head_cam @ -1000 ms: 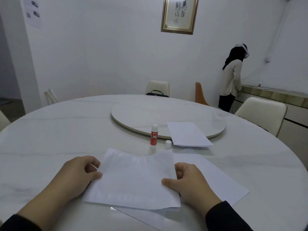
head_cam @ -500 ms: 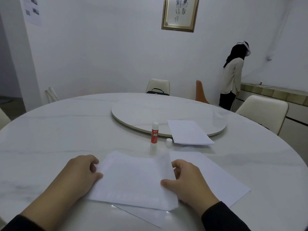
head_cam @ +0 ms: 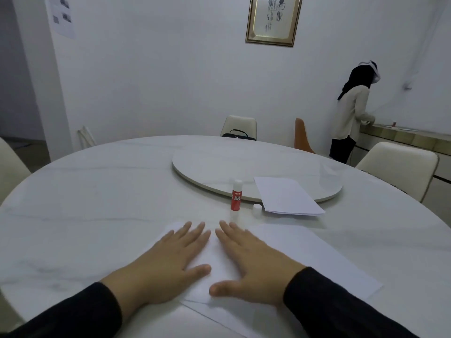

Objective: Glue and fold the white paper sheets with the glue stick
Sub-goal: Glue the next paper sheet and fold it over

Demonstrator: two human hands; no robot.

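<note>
A folded white paper sheet (head_cam: 214, 262) lies flat on the round marble table (head_cam: 97, 215) in front of me. My left hand (head_cam: 168, 259) and my right hand (head_cam: 251, 262) press flat on it side by side, fingers spread, gripping nothing. Under it lies a larger white sheet (head_cam: 324, 262) that sticks out to the right. Just beyond my fingertips a red and white glue stick (head_cam: 236, 199) stands upright and uncapped, with its white cap (head_cam: 256, 209) to its right.
A stack of white sheets (head_cam: 285, 195) rests half on the lazy Susan (head_cam: 244, 164) at the table's middle. Cream chairs (head_cam: 400, 167) stand around the table. A person (head_cam: 351, 113) stands at a counter by the far right wall.
My hands let go of the sheet's side edges and moved onto its middle. The lifted top half now lies flat under both palms.
</note>
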